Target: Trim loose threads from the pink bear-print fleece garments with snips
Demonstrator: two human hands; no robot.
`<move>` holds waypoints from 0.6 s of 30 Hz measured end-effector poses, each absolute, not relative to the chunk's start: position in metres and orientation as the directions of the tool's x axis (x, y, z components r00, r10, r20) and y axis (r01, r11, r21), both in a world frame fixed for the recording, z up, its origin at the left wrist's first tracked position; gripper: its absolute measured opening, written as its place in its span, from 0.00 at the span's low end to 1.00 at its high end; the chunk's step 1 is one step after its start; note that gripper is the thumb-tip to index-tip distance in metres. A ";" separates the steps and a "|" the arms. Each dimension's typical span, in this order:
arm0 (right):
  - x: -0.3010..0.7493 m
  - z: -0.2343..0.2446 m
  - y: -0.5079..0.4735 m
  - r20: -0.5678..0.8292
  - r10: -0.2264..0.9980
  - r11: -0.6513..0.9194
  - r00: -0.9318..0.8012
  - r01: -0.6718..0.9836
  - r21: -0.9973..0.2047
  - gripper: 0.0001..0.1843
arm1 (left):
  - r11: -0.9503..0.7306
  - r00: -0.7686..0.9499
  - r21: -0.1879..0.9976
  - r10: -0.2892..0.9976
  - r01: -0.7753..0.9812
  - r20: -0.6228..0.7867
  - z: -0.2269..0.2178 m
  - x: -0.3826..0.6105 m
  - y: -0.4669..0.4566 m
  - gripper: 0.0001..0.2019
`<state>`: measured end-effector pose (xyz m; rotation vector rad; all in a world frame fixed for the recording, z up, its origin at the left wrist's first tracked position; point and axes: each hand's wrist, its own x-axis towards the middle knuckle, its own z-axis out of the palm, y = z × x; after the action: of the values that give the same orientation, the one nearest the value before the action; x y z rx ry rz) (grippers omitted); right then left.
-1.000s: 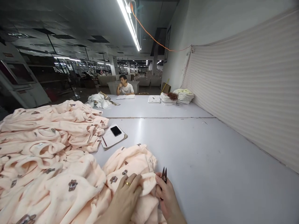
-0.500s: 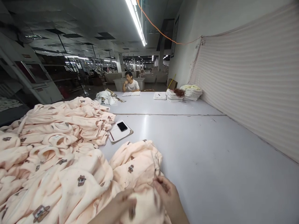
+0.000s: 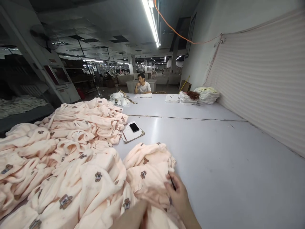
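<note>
A peach fleece garment with small bear prints (image 3: 147, 168) lies bunched at the near edge of a long white table (image 3: 214, 165). My right hand (image 3: 179, 198) rests on its right edge with fingers closed on small thread snips (image 3: 172, 181), whose dark blades point up and left. My left hand (image 3: 134, 218) shows only at the bottom edge, blurred, pressed against the same garment; its fingers are not clear.
A big heap of the same peach garments (image 3: 59, 149) fills the left. A notebook with a black phone (image 3: 133, 128) lies beside it. Folded stacks (image 3: 205, 95) stand far right by the striped wall. A person (image 3: 142, 86) sits at the table's far end.
The view has swung to the right and down a little. My left hand has slid down off the garment's top toward the frame's bottom. The snips, hidden half a second ago, show again.
</note>
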<state>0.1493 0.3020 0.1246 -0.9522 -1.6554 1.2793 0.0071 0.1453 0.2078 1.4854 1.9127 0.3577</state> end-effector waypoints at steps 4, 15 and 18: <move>0.178 0.118 0.266 0.032 0.814 0.043 -0.580 0.005 -0.999 0.13 | 0.112 -0.062 0.485 0.991 0.867 -0.118 0.213 0.002 0.189 0.43; 0.185 0.115 0.305 -0.237 0.851 -0.168 -0.469 0.185 -0.968 0.12 | -0.395 0.363 0.191 0.914 0.899 0.182 0.129 0.006 0.191 0.08; 0.192 0.114 0.292 -0.292 0.742 -0.265 -0.604 0.135 -0.955 0.12 | -0.502 0.434 0.199 0.848 0.842 0.306 0.122 0.001 0.182 0.11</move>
<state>0.1921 0.2917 0.1144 -1.0730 -1.5651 1.9225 0.0005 0.1817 0.1221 2.6461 1.5591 0.5791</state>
